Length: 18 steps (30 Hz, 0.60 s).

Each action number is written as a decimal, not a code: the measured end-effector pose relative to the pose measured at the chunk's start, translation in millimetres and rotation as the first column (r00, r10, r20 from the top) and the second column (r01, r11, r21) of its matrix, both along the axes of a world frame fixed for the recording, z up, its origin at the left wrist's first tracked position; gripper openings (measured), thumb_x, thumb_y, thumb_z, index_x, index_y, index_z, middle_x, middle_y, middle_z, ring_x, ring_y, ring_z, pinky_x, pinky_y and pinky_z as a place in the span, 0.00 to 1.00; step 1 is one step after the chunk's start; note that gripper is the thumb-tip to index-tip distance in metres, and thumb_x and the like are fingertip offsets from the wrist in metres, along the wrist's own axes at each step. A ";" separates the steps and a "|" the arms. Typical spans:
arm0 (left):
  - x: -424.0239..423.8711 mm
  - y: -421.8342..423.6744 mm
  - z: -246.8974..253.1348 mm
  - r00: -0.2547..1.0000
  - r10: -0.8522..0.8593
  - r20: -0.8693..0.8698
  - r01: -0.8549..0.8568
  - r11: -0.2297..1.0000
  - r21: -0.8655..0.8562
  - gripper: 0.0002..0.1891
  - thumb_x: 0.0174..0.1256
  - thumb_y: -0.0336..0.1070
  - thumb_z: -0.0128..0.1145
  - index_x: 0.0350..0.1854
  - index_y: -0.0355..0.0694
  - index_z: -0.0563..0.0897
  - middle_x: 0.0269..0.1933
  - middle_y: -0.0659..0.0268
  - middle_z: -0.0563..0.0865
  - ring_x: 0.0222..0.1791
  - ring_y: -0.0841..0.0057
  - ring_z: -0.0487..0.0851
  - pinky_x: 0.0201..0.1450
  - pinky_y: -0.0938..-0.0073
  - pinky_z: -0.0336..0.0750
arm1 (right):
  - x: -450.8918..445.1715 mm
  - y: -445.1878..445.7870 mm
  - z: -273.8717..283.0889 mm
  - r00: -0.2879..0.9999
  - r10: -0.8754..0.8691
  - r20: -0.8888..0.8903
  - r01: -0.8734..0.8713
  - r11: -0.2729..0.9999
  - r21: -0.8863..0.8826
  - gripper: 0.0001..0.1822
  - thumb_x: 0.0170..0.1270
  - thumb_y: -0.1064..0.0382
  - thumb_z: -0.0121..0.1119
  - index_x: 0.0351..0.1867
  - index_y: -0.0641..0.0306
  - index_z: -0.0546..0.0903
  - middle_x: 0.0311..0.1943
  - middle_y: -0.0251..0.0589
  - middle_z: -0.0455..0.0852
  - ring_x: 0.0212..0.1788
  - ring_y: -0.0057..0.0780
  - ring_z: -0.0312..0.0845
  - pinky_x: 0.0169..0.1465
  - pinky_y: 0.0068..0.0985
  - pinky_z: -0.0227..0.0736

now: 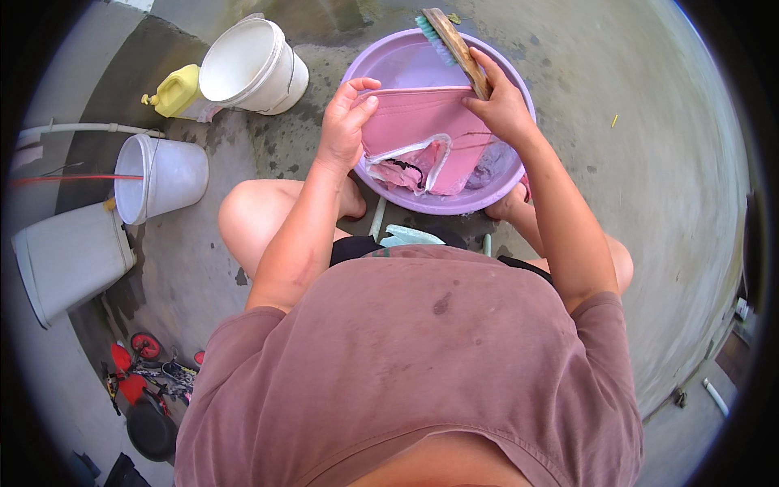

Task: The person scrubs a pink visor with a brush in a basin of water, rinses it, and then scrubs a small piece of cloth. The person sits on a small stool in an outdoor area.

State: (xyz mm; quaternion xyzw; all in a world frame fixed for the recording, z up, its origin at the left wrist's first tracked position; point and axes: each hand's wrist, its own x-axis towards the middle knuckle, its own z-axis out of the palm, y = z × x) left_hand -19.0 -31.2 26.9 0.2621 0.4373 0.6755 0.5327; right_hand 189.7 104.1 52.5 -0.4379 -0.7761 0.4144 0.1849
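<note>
Over a purple plastic basin (pixel 441 206) I hold up a pink bag-like item (pixel 420 115) with a white-edged zip opening (pixel 443 149) in its lower part. My left hand (pixel 347 125) pinches its upper left corner between thumb and fingers. At the upper right corner, my right hand (pixel 505 106) grips a wooden scrubbing brush (pixel 456 45) with green and white bristles; its thumb lies against the pink fabric. The brush slants up and left, past the basin's far rim. Soapy water (pixel 490 167) shows in the basin, and the item's bottom hangs at or in it.
Left of the basin stand a white bucket (pixel 286 79), a yellow jug (pixel 178 91) and a pale bucket (pixel 176 176) with a red hose (pixel 79 178) leading into it. A grey-white bin (pixel 76 255) and a child's bike (pixel 152 371) are farther left. The concrete floor (pixel 657 201) has wet patches.
</note>
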 end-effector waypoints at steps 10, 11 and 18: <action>7.2 7.8 -16.3 0.517 0.452 -0.727 -0.572 0.814 0.100 0.15 0.56 0.30 0.61 0.45 0.36 0.73 0.39 0.64 0.72 0.35 0.76 0.71 0.43 0.75 0.72 | -12.1 -25.6 19.5 0.946 -0.284 0.157 0.254 0.949 0.189 0.40 0.51 0.62 0.63 0.67 0.46 0.60 0.48 0.50 0.82 0.49 0.49 0.78 0.51 0.37 0.73; 15.4 5.4 -18.6 0.628 0.409 -0.662 -0.491 0.868 0.070 0.15 0.57 0.31 0.61 0.45 0.35 0.72 0.39 0.64 0.73 0.37 0.76 0.73 0.45 0.75 0.72 | -13.6 -26.2 23.4 0.940 -0.303 0.157 0.271 0.943 0.196 0.39 0.51 0.63 0.63 0.67 0.46 0.60 0.48 0.50 0.82 0.49 0.49 0.78 0.51 0.37 0.73; 45.9 3.3 -0.7 0.995 0.085 0.058 -0.069 0.968 -0.242 0.43 0.63 0.53 0.58 0.72 0.52 0.42 0.60 0.62 0.67 0.59 0.67 0.69 0.54 0.57 0.71 | -25.3 -72.1 27.0 0.970 -0.168 0.177 0.123 0.963 0.239 0.38 0.50 0.65 0.60 0.67 0.50 0.61 0.42 0.55 0.82 0.42 0.52 0.80 0.45 0.41 0.74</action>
